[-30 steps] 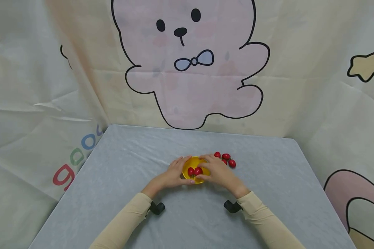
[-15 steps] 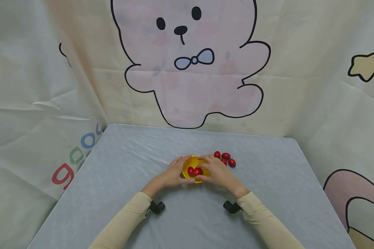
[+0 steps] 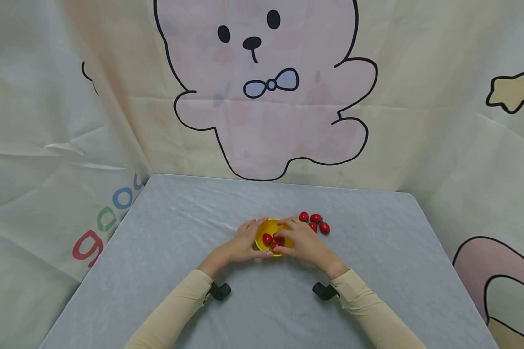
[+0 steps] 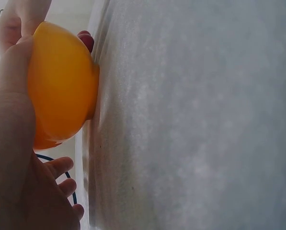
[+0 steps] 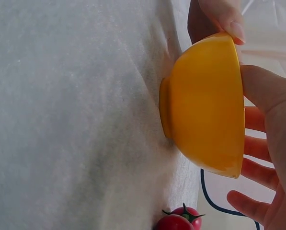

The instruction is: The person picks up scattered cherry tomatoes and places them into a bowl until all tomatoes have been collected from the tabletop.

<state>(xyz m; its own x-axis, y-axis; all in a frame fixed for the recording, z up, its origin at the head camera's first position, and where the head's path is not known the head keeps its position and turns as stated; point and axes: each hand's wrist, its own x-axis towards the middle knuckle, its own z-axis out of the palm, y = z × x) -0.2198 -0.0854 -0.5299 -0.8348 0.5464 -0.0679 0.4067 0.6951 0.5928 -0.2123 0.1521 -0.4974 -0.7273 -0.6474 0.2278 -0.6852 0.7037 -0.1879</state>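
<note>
A yellow bowl [image 3: 270, 227] stands on the table with red cherry tomatoes [image 3: 267, 239] inside. My left hand [image 3: 241, 245] holds the bowl at its left side, fingers toward the far rim and thumb at the near rim. In the right wrist view the left thumb [image 5: 236, 31] presses the rim. My right hand [image 3: 305, 241] lies over the bowl's right side, thumb and fingers arched above the tomatoes. The right wrist view shows the right fingers [image 5: 257, 148] spread apart, the bowl [image 5: 205, 105] hiding some of their tips. Whether they pinch a tomato is hidden.
Several loose cherry tomatoes [image 3: 316, 218] lie on the grey-blue tablecloth [image 3: 367, 271] just beyond the right hand. Printed fabric [image 3: 388, 97] hangs behind the table and at both sides. A black strap piece [image 3: 325, 291] hangs under the right wrist.
Tomatoes in the bowl have shifted: two showed before, and three red shapes show now, one partly behind a right finger. Both hands and the bowl stay almost in place.
</note>
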